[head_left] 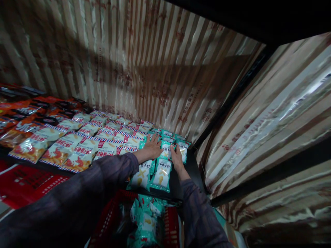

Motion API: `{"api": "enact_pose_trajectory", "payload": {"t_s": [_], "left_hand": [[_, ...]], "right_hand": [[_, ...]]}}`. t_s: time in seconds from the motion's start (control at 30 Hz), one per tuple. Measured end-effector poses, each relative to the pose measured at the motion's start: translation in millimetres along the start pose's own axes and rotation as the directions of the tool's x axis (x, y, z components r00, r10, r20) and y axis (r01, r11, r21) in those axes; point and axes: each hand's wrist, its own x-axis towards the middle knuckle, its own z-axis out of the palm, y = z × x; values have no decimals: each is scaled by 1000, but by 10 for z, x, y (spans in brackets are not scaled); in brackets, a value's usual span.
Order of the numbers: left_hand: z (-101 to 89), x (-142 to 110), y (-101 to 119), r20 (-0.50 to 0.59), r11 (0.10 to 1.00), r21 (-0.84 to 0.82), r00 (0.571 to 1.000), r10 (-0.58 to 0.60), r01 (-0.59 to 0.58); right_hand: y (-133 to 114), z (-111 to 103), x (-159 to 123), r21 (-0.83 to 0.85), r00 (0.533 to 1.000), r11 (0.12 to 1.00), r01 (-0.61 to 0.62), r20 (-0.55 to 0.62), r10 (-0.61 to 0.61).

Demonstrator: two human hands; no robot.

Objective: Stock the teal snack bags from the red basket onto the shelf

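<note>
Shiny teal-and-white snack bags point(161, 172), face up in overlapping rows, rightmost on the black shelf point(192, 172).

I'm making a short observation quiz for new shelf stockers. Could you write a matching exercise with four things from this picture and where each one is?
Column 1
1. Orange bags
2. White bags
3. Right hand
4. Striped sheeting

Column 2
A. Behind the rows of bags
B. Between the orange and green bags
C. Extending from a dark sleeve
D. Left of the white bags

Pairs: 1-D, 2-B, 3-C, 4-A
</note>
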Motion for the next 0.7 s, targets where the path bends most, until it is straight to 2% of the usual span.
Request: {"api": "enact_pose_trajectory", "payload": {"t_s": [0.07, 0.33, 0.5, 0.7], "left_hand": [[8, 27, 16, -8, 1000, 9, 1000, -2, 2], [74, 101, -18, 1, 995, -96, 1000, -12, 12], [81, 191, -91, 2, 989, -139, 999, -46, 46], [92, 256, -124, -11, 990, -136, 1000, -28, 26]], "right_hand": [[-15, 15, 29, -18, 999, 999, -47, -20, 47], [37, 38, 147, 13, 1000, 1000, 10, -9, -10], [4, 24, 209, 33, 998, 998, -59, 30, 58], [47, 57, 245, 104, 993, 989, -107, 61, 101]]}}
